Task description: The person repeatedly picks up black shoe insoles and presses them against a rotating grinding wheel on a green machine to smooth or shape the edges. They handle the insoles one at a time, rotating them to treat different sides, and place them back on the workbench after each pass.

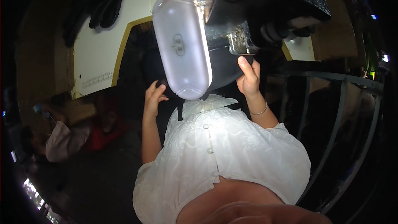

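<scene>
A large black device (232,25) with a white, translucent pill-shaped part (182,45) fills the upper middle of the view, very close to the camera. My left hand (154,98) is raised and curled around a black rounded end of the device at its lower left. My right hand (248,76), with a thin bracelet on its wrist, is also raised, its fingers gripping the device's lower right edge. Below the hands I see a white buttoned blouse (224,149), with black straps running over its top.
A dark metal railing (340,112) curves along the right. A cream wall panel with a yellow edge (103,45) stands behind on the left, with black gloves (107,4) hanging above it. Red and grey cloth (78,137) lies low on the left in the dark.
</scene>
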`<control>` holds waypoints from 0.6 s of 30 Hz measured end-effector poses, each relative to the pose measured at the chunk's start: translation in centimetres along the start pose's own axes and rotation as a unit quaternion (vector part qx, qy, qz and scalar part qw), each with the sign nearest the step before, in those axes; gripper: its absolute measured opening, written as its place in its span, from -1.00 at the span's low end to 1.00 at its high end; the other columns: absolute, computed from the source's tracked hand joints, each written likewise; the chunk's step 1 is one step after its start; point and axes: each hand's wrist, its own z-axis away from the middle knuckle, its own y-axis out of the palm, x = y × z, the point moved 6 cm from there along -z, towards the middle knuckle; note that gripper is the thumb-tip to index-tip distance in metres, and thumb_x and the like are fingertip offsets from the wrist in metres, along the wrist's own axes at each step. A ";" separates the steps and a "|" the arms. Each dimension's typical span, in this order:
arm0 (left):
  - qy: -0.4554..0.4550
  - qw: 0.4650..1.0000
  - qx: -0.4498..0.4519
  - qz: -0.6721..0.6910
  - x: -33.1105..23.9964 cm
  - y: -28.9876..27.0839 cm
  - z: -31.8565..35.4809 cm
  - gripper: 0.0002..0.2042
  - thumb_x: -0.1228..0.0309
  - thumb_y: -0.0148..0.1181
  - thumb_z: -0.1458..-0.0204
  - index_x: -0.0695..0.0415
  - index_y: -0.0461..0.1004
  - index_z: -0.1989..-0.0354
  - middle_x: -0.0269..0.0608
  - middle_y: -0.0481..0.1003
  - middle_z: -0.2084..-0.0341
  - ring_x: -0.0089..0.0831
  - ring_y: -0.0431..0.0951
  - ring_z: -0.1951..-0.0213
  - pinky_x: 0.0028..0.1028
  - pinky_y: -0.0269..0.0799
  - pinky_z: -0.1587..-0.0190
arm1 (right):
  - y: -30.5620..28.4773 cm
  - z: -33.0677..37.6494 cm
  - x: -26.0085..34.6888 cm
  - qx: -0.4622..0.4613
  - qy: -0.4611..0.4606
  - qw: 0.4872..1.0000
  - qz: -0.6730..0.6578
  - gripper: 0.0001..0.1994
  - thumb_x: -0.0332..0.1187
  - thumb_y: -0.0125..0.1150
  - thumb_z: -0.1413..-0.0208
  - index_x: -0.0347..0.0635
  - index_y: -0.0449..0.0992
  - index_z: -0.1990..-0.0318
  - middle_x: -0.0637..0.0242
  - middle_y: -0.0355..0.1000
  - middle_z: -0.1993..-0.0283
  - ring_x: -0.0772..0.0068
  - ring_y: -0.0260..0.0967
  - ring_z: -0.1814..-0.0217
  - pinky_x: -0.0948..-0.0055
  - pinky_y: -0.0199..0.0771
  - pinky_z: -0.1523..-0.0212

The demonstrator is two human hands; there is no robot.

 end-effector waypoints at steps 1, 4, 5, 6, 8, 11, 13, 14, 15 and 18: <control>0.013 0.998 0.049 -0.047 1.1 0.6 -0.6 -0.67 0.32 0.13 0.02 0.29 0.42 0.15 -0.31 0.48 0.50 -0.64 0.44 0.51 -0.62 0.39 0.49 | 0.4 -0.4 0.5 -0.016 0.013 1.000 0.005 -0.82 -0.41 0.03 -0.10 -0.36 0.44 0.23 0.33 0.43 0.32 0.63 0.35 0.29 0.64 0.33 0.25; 0.057 0.969 0.169 -0.169 2.5 4.7 -0.8 -0.79 0.47 0.11 0.07 0.24 0.46 0.24 -0.35 0.45 0.45 -0.69 0.41 0.42 -0.63 0.34 0.38 | 0.9 -1.6 2.1 0.034 0.020 0.996 0.081 -0.82 -0.40 0.06 -0.09 -0.38 0.46 0.28 0.35 0.44 0.37 0.67 0.34 0.36 0.67 0.32 0.31; 0.045 0.958 0.173 -0.222 3.3 5.6 -0.8 -0.82 0.52 0.08 0.07 0.26 0.48 0.27 -0.34 0.48 0.44 -0.68 0.42 0.38 -0.62 0.33 0.35 | 1.3 -2.2 2.5 0.048 0.004 0.991 0.128 -0.81 -0.38 0.09 -0.08 -0.39 0.49 0.34 0.40 0.44 0.43 0.70 0.31 0.42 0.69 0.31 0.37; 0.112 0.928 0.189 -0.302 4.9 6.2 -1.5 -0.80 0.52 0.08 0.10 0.27 0.47 0.26 -0.30 0.51 0.40 -0.62 0.46 0.36 -0.58 0.36 0.28 | 1.8 -2.6 2.7 0.076 0.005 0.985 0.153 -0.81 -0.39 0.10 -0.08 -0.38 0.50 0.34 0.41 0.44 0.44 0.70 0.30 0.43 0.69 0.31 0.38; 0.124 0.887 0.214 -0.389 1.3 10.3 0.4 -0.77 0.53 0.14 0.14 0.28 0.47 0.25 -0.28 0.52 0.38 -0.57 0.48 0.34 -0.56 0.38 0.24 | 2.5 -3.3 3.2 0.121 0.006 0.971 0.208 -0.83 -0.39 0.12 -0.07 -0.37 0.51 0.36 0.44 0.44 0.45 0.72 0.29 0.43 0.69 0.30 0.40; 0.297 0.879 0.173 -0.331 -2.4 13.7 1.5 -0.77 0.48 0.24 0.15 0.29 0.48 0.28 -0.26 0.53 0.40 -0.56 0.48 0.34 -0.56 0.41 0.27 | 4.2 -3.8 3.5 0.167 0.003 0.946 0.276 -0.83 -0.40 0.20 -0.01 -0.35 0.53 0.33 0.41 0.47 0.43 0.70 0.34 0.39 0.66 0.35 0.35; 0.281 0.924 0.154 -0.206 -5.5 14.6 1.3 -0.77 0.46 0.27 0.14 0.30 0.49 0.29 -0.26 0.52 0.44 -0.58 0.48 0.37 -0.56 0.41 0.30 | 4.6 -4.2 3.1 0.185 -0.013 0.931 0.314 -0.81 -0.39 0.22 0.02 -0.34 0.53 0.30 0.37 0.50 0.41 0.68 0.37 0.36 0.64 0.38 0.30; 0.271 0.937 0.155 -0.154 -7.6 15.2 1.6 -0.77 0.45 0.27 0.13 0.30 0.49 0.29 -0.27 0.52 0.46 -0.60 0.48 0.39 -0.57 0.41 0.32 | 4.5 -4.2 2.8 0.184 -0.022 0.933 0.309 -0.81 -0.38 0.22 0.02 -0.34 0.53 0.30 0.37 0.49 0.40 0.68 0.37 0.35 0.64 0.38 0.29; 0.261 0.947 0.156 -0.102 -9.7 15.8 1.9 -0.78 0.45 0.27 0.11 0.30 0.49 0.30 -0.28 0.52 0.49 -0.61 0.47 0.41 -0.58 0.41 0.34 | 4.2 -4.2 2.4 0.182 -0.030 0.935 0.302 -0.81 -0.38 0.22 0.02 -0.34 0.53 0.29 0.38 0.49 0.40 0.67 0.37 0.35 0.63 0.38 0.29; 0.237 0.947 0.155 -0.155 -10.4 16.5 0.9 -0.80 0.39 0.22 0.03 0.30 0.51 0.33 -0.33 0.50 0.56 -0.66 0.43 0.49 -0.62 0.38 0.43 | 2.5 -3.5 1.2 0.132 0.058 0.986 0.089 -0.72 -0.34 0.21 0.00 -0.36 0.46 0.18 0.34 0.45 0.23 0.60 0.36 0.19 0.59 0.35 0.14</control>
